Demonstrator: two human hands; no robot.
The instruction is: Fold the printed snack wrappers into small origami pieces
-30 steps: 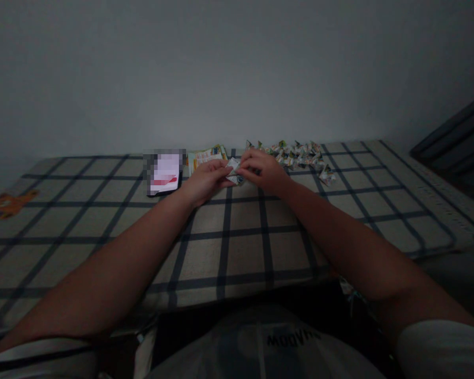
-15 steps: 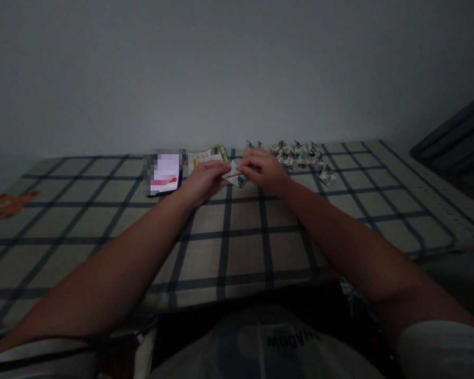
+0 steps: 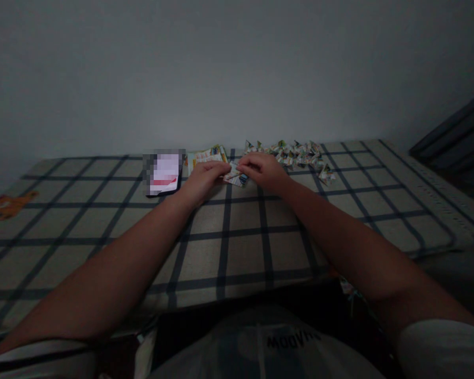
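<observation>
Between my two hands is a small piece of folded printed paper [image 3: 236,176], mostly white with coloured print. My left hand [image 3: 206,178] pinches its left side between thumb and fingers. At the paper's upper right, my right hand [image 3: 262,168] grips the edge with thumb and forefinger. Just behind my left hand lies a stack of printed paper sheets [image 3: 207,156]. Beyond my right hand sit several folded paper pieces [image 3: 296,153] with pointed tips, and one folded piece [image 3: 326,174] lies apart from them, nearer me.
A phone [image 3: 166,172] with a lit screen lies left of the paper stack. The checked cloth [image 3: 243,258] covers the table, which stands against a grey wall [image 3: 237,68]. An orange patch [image 3: 11,205] is at the far left.
The folded paper has tilted slightly and now looks flatter between my fingers. My right hand has shifted a little downward. The phone, stack and pointed pieces stay in place.
</observation>
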